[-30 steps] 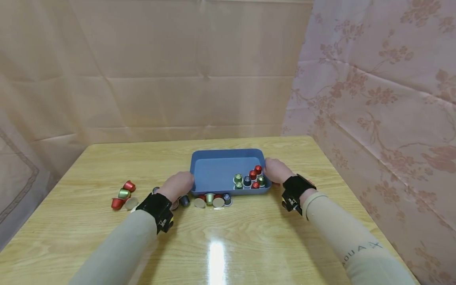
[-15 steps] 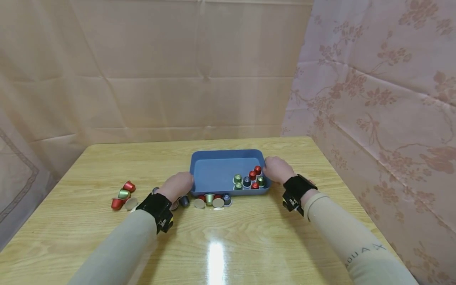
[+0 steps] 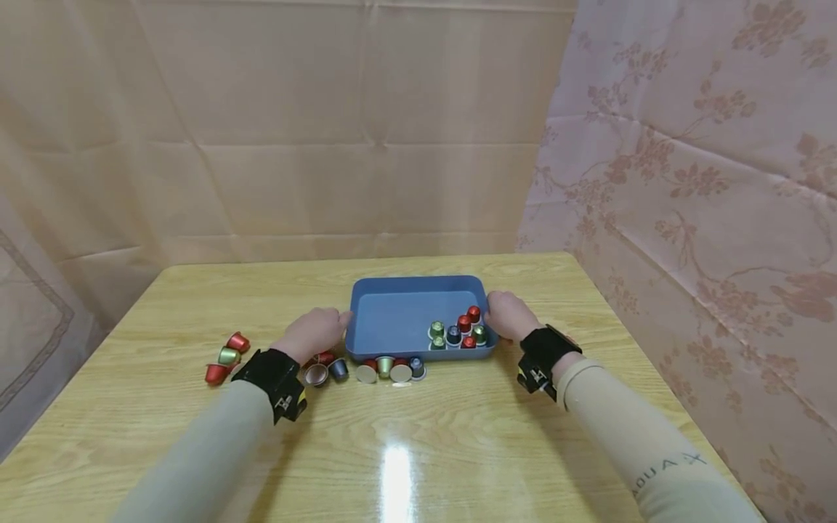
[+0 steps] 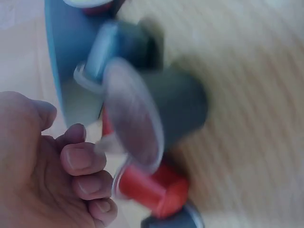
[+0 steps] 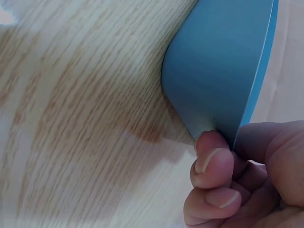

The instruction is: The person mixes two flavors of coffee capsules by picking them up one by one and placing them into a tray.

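Note:
A blue tray (image 3: 392,312) lies on the table with several red, green and dark coffee capsules (image 3: 463,324) standing in its near right part. My right hand (image 3: 512,316) pinches the tray's right rim; in the right wrist view, thumb and fingers (image 5: 213,168) meet on either side of the wall. At the tray's left edge is my left hand (image 3: 312,334), its fingers (image 4: 78,159) loosely curled and thumb parted from them, holding nothing. Close to it in the left wrist view are a dark capsule (image 4: 180,104) and a red capsule (image 4: 152,187), blurred.
Along the tray's near side lies a row of capsules (image 3: 384,366). More capsules, including a dark one (image 3: 338,370), lie below the left hand. A further group with a green capsule (image 3: 228,356) is farther left, partly behind the left wrist. Cloth (image 3: 366,131) hangs behind the table.
My left hand has let go of the tray's left rim and shifted slightly left, uncovering capsules below it. The tray's left end has turned slightly nearer. My right hand keeps its grip.

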{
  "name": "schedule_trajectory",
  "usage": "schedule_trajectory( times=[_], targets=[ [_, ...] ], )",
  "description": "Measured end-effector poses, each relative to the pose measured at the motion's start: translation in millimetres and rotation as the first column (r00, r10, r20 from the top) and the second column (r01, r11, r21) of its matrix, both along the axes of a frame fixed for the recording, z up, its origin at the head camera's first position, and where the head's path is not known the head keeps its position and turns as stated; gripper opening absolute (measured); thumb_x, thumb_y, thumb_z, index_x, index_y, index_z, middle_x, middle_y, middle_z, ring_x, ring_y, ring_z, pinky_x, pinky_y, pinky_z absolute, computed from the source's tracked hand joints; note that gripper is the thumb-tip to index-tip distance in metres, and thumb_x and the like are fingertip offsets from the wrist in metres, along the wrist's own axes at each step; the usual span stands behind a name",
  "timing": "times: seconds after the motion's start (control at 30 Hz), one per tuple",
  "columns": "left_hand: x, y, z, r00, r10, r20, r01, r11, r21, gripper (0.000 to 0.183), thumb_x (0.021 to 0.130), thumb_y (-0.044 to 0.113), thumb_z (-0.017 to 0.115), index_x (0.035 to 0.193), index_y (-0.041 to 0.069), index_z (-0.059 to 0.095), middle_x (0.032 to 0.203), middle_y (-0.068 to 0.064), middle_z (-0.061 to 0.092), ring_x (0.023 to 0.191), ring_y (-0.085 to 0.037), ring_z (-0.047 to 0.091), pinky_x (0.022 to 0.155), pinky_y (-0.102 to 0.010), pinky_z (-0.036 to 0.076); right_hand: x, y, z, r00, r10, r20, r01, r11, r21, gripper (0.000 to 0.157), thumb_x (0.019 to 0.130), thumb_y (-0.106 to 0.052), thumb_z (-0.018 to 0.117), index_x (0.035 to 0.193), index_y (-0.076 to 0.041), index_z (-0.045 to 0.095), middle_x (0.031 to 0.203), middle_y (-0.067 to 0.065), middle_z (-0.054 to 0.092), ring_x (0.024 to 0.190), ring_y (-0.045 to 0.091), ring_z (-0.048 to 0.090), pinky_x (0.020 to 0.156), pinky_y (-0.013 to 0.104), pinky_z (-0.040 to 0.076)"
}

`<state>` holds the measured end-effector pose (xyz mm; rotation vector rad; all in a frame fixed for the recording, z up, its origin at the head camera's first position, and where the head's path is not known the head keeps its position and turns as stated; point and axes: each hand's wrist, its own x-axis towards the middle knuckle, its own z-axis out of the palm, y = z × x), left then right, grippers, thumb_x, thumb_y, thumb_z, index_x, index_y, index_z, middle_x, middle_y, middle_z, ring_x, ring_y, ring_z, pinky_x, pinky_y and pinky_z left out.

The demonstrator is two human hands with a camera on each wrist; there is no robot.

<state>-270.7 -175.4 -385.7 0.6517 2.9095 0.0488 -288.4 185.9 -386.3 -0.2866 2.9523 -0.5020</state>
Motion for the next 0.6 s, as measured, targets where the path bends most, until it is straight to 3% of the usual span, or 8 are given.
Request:
schedule_trajectory(
  times=[0.07, 0.13, 0.23, 0.4, 0.47, 0.6],
  targets=[
    [-0.8, -8, 5.2, 0.999, 0.033, 0.004, -0.033, 0.999, 0.005, 0.035, 0.108, 0.013, 0.040, 0.135, -0.004, 0.057, 0.115, -0.025, 0.065, 0.099, -0.038, 0.066, 0.088, -0.052, 0.053, 0.2, 0, 0.5, 1.000, 0.000, -0.009, 0.000, 1.000, 0.003, 0.011, 0.094, 0.000, 0.053, 0.099, 0.007, 0.059, 0.071, 0.013, 0.062, 0.038, 0.017, 0.057, 0.053, 0.028, 0.049],
    [-0.4, -17, 11.6, 1.000, 0.025, 0.000, -0.025, 0.999, -0.043, 0.035, 0.107, 0.011, 0.042, 0.136, -0.003, 0.056, 0.116, -0.024, 0.063, 0.099, -0.037, 0.065, 0.089, -0.052, 0.054, 0.7, -1, 0.8, 1.000, 0.000, -0.011, 0.000, 1.000, 0.006, 0.010, 0.094, 0.000, 0.053, 0.098, 0.007, 0.059, 0.071, 0.013, 0.062, 0.038, 0.015, 0.057, 0.054, 0.028, 0.050],
    [2.4, -32, 22.5, 0.992, 0.124, 0.028, -0.124, 0.992, -0.006, 0.039, 0.108, 0.018, 0.041, 0.135, -0.006, 0.056, 0.121, -0.027, 0.062, 0.100, -0.038, 0.065, 0.089, -0.055, 0.053, 0.9, -1, 1.3, 1.000, 0.003, -0.014, -0.003, 1.000, 0.009, 0.010, 0.094, 0.000, 0.053, 0.097, 0.007, 0.060, 0.070, 0.012, 0.062, 0.039, 0.016, 0.057, 0.056, 0.028, 0.050],
    [6.9, -62, 37.1, 0.952, 0.300, 0.066, -0.306, 0.947, 0.100, 0.049, 0.106, 0.026, 0.042, 0.133, -0.013, 0.050, 0.126, -0.033, 0.060, 0.098, -0.038, 0.062, 0.084, -0.055, 0.050, 0.7, 0, 1.5, 1.000, 0.012, -0.011, -0.012, 1.000, 0.014, 0.011, 0.095, -0.002, 0.054, 0.095, 0.007, 0.060, 0.063, 0.010, 0.061, 0.041, 0.020, 0.062, 0.061, 0.030, 0.053],
    [7.5, -74, 41.8, 0.939, 0.334, 0.077, -0.340, 0.937, 0.083, 0.051, 0.105, 0.026, 0.044, 0.136, -0.014, 0.047, 0.131, -0.034, 0.057, 0.099, -0.038, 0.060, 0.084, -0.055, 0.049, 0.7, 1, 1.1, 1.000, 0.014, -0.009, -0.014, 1.000, 0.017, 0.011, 0.095, -0.002, 0.054, 0.092, 0.006, 0.060, 0.057, 0.009, 0.061, 0.041, 0.021, 0.063, 0.064, 0.030, 0.054],
    [8.5, -96, 48.2, 0.909, 0.395, 0.134, -0.402, 0.915, 0.027, 0.054, 0.103, 0.025, 0.050, 0.139, -0.014, 0.043, 0.124, -0.033, 0.057, 0.094, -0.037, 0.057, 0.079, -0.052, 0.048, 0.8, 1, 0.2, 1.000, 0.024, -0.008, -0.023, 0.999, 0.028, 0.014, 0.096, -0.003, 0.054, 0.086, 0.004, 0.060, 0.051, 0.007, 0.059, 0.040, 0.020, 0.062, 0.064, 0.030, 0.055]
  ],
)
